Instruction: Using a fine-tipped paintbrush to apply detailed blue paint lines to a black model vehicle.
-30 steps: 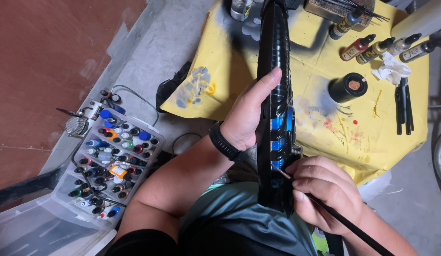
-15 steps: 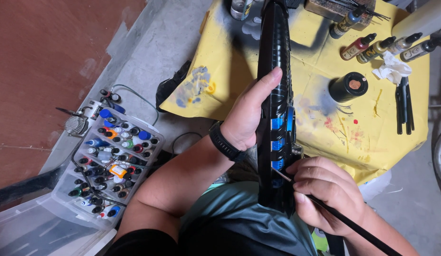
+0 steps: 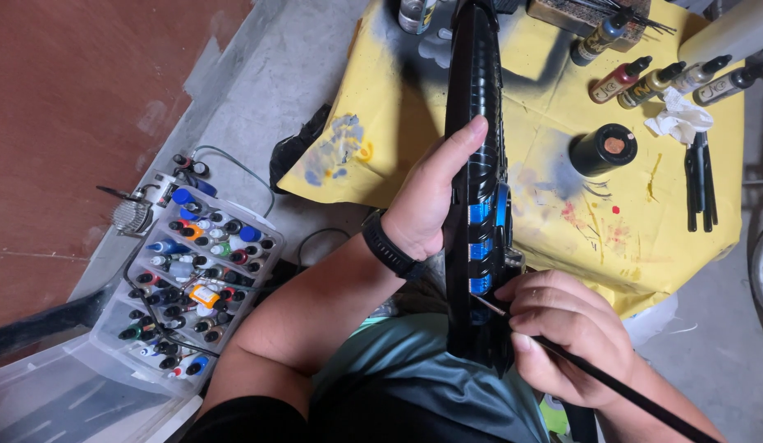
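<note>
My left hand [image 3: 435, 197] grips a long black ribbed part [image 3: 476, 107] with blue painted patches [image 3: 480, 238], holding it upright over my lap; a black band is on that wrist. My right hand [image 3: 566, 332] pinches a thin black paintbrush [image 3: 619, 390], its tip touching the part's lower blue section. The part's bottom end rests against my teal shirt.
A paint-stained yellow cloth [image 3: 398, 107] covers the table, with several dropper bottles [image 3: 660, 78], a black jar [image 3: 603, 148], black tools [image 3: 700, 180] and a crumpled tissue [image 3: 681, 119]. A clear plastic box of paint bottles [image 3: 192, 279] sits on the grey floor at left, beside an airbrush [image 3: 131, 213].
</note>
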